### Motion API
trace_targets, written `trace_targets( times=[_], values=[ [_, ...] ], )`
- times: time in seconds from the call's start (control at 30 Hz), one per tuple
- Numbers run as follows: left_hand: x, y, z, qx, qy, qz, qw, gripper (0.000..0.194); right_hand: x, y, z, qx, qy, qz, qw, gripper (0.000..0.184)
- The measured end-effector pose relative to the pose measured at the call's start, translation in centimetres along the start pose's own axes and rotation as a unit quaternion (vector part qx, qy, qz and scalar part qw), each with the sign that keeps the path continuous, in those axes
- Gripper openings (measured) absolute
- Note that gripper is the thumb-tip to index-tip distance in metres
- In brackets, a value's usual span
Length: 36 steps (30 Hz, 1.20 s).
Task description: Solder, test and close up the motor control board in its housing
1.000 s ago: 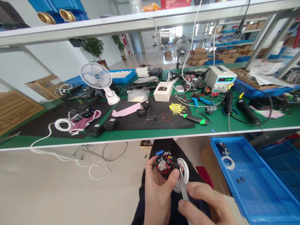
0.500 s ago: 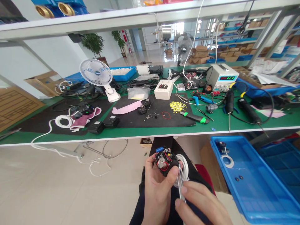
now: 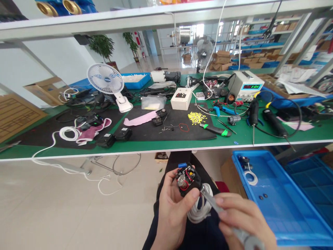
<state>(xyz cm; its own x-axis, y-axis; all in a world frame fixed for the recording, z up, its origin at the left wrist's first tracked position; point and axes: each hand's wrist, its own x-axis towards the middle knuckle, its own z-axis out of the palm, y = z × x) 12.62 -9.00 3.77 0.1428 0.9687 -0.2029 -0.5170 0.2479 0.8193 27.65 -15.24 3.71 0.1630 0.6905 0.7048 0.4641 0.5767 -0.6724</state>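
Observation:
My left hand (image 3: 174, 205) is closed around a small black device with exposed electronics (image 3: 187, 178), held above my lap. Red wires, a round metal part and a blue cylinder show in its open face. A grey metal wrench (image 3: 214, 205) is gripped in the fingers of my right hand (image 3: 241, 217). Its far end meets the device's lower right side, near my left thumb; the exact contact is hard to make out. The wrench's ring end points down toward me. A coil of white cable (image 3: 199, 211) hangs just below the device.
On the green bench (image 3: 125, 147) ahead lie a black mat, yellow small parts (image 3: 197, 118), a utility knife (image 3: 215, 130) and electric screwdrivers (image 3: 253, 113). A white fan (image 3: 106, 79) and power supply (image 3: 246, 85) stand behind. To my right is a blue tray (image 3: 281, 205).
The wrench has swung outward, its near end moving right and into fuller view with my right hand. The device has shifted slightly right, and the cable coil shows more below it.

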Motion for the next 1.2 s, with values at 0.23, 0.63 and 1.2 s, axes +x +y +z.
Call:
trace_targets(
  times=[0.23,0.63,1.2],
  values=[
    [0.5,0.3,-0.7,0.003,-0.105,-0.057,0.993,0.057,1.5,2.6,1.0,0.368,0.128,0.357,0.849,0.017],
    [0.0,1.3,0.2,-0.049,-0.105,-0.133,0.984,0.053,2.2,2.3,0.5,0.459,0.144,0.454,0.750,0.025],
    [0.5,0.9,0.0,-0.080,-0.043,-0.095,0.991,0.040,0.4,-1.0,0.9,0.070,0.131,0.120,0.982,0.020]
  ],
)
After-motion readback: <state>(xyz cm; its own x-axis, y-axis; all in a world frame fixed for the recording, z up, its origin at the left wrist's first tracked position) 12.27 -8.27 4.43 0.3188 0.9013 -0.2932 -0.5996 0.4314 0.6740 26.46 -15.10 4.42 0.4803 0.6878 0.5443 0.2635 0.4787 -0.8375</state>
